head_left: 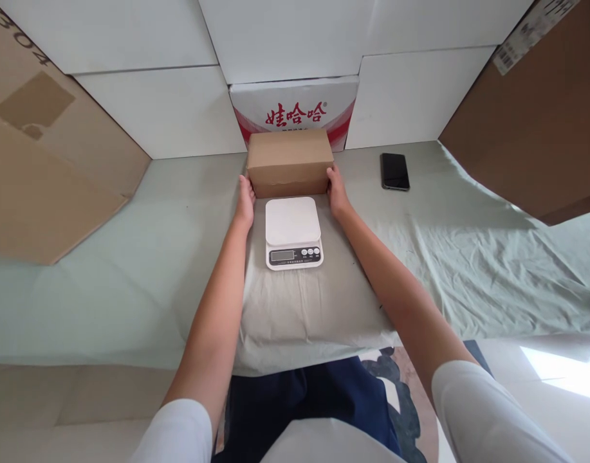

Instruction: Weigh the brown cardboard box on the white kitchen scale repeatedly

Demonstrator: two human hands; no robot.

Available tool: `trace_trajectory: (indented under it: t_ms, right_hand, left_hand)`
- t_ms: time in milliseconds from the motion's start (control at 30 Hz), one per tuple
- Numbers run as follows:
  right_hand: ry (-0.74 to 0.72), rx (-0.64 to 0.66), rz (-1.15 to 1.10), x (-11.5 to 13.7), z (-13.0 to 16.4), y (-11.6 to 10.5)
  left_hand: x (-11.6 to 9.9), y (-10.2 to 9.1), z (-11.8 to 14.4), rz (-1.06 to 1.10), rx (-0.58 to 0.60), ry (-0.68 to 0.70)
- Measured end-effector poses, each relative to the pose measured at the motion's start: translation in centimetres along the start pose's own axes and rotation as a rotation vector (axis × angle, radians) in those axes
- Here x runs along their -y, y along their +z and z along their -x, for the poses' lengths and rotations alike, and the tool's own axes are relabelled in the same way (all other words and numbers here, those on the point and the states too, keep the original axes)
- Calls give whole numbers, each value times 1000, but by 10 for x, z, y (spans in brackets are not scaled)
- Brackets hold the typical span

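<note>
A small brown cardboard box [289, 161] stands on the cloth-covered table, just behind a white digital kitchen scale [293, 231]. My left hand [245, 200] presses flat against the box's left side, and my right hand [335, 190] presses against its right side. Both arms reach forward on either side of the scale, whose weighing plate is bare. The box rests on the table and does not touch the scale.
A black phone [395, 171] lies to the right of the box. A red-and-white printed carton [295, 106] stands behind it against white panels. Large brown cardboard sheets lean at the left [48, 161] and right [540, 122]. Pale green cloth [468, 257] covers the table.
</note>
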State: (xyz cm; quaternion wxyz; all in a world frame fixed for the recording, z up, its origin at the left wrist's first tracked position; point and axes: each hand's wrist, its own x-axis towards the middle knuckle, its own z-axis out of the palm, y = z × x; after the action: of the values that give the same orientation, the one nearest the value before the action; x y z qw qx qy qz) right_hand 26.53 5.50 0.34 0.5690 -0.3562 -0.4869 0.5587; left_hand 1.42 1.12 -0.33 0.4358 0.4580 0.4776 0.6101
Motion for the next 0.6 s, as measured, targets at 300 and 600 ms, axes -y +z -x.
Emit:
trace_trajectory:
  t_ms: [300, 600]
  right_hand:
    - [-199, 3, 192, 15, 7, 16]
    - [-434, 182, 324, 96, 90, 23]
  left_hand:
    - [-20, -9, 7, -35, 28, 76]
    - [-80, -22, 96, -92, 93, 331]
